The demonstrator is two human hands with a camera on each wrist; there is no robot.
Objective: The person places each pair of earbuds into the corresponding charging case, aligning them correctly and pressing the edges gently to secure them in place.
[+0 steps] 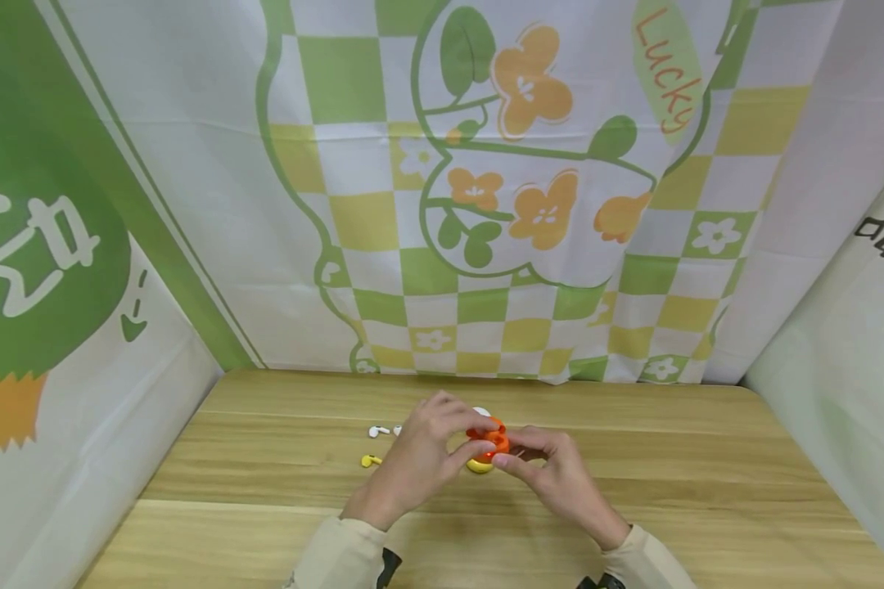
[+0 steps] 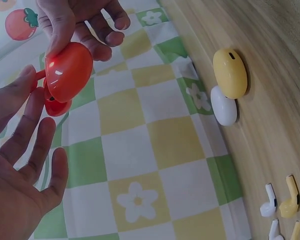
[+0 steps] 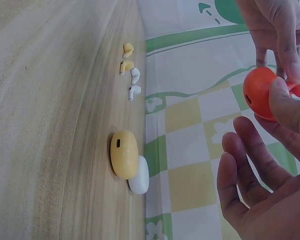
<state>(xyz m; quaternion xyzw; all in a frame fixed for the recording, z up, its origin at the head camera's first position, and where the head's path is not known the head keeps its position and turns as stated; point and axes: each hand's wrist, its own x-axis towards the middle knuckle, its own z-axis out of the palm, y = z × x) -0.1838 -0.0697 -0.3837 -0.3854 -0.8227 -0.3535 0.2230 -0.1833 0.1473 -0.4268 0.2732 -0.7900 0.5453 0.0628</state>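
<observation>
Both hands meet over the table at a glossy orange-red earbud case (image 1: 495, 442), its lid (image 2: 57, 107) tipped open. My right hand (image 1: 556, 474) grips the case body between thumb and fingers, its other fingers spread away from it. On the opening side, my left hand (image 1: 427, 442) pinches a small red earbud (image 2: 40, 75) by its fingertips, right at the case; the fingers partly hide it. Below the hands lie a yellow earbud case (image 2: 230, 73) and a white earbud case (image 2: 224, 106), both shut and side by side.
Left of the cases, two white earbuds (image 3: 135, 76) and two yellow earbuds (image 3: 126, 67) lie on the wooden table (image 1: 670, 491). A patterned cloth (image 1: 442, 319) hangs along the table's back edge, with printed cloth walls at both sides.
</observation>
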